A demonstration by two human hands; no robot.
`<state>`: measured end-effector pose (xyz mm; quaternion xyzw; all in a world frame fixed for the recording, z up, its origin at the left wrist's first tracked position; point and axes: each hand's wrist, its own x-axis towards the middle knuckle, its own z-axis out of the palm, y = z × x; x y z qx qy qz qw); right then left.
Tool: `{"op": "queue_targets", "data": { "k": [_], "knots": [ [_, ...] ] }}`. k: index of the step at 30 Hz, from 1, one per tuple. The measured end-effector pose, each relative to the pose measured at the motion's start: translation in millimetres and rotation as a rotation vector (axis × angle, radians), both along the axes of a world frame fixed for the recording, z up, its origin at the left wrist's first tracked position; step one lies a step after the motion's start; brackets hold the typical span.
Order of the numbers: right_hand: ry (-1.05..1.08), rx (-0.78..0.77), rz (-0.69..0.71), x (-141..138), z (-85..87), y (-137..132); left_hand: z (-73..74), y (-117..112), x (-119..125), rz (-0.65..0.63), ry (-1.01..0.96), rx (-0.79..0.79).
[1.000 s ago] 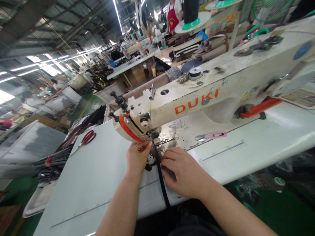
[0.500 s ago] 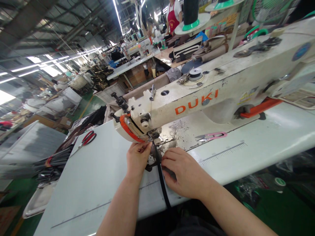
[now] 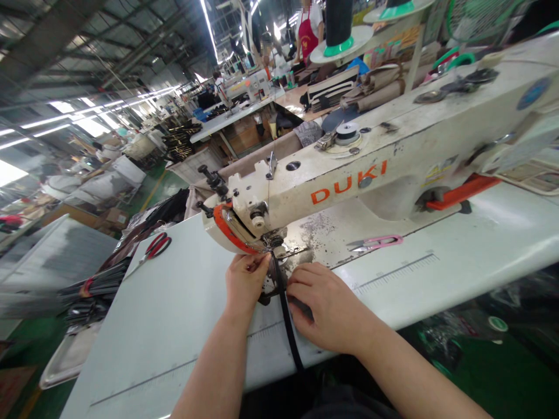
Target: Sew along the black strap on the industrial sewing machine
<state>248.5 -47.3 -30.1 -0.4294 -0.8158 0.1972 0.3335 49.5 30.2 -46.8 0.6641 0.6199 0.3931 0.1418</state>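
Note:
A narrow black strap (image 3: 286,326) runs from under the presser foot of a sewing machine (image 3: 332,186) down over the table's front edge. My left hand (image 3: 244,282) is at the strap's left side close to the needle, thumb and finger pinched at its upper end. On the other side my right hand (image 3: 323,302) has its fingers curled, the tips at the strap's right edge just in front of the needle plate. What lies beneath those right fingertips is partly hidden. The presser foot (image 3: 275,244) is close beyond both hands.
Pink-handled thread snips (image 3: 376,242) lie on the machine bed to the right. Red-handled scissors (image 3: 158,245) rest at the left table edge. A black thread cone (image 3: 339,26) stands behind the machine. Bundled dark strips (image 3: 94,285) are left of the table. A person in a red apron (image 3: 308,35) stands far back.
Almost nothing differs. Both hands and the strap keep nearly the same places, with only a very slight shift of the left hand.

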Motion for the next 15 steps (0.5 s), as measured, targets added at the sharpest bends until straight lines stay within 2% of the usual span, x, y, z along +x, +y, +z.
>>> {"op": "queue_targets", "data": {
  "k": [15],
  "knots": [
    [0.003, -0.008, 0.005, 0.4, -0.1, -0.5, -3.0, -0.3, 2.6, -0.011, -0.082, 0.021]
  ]
}}
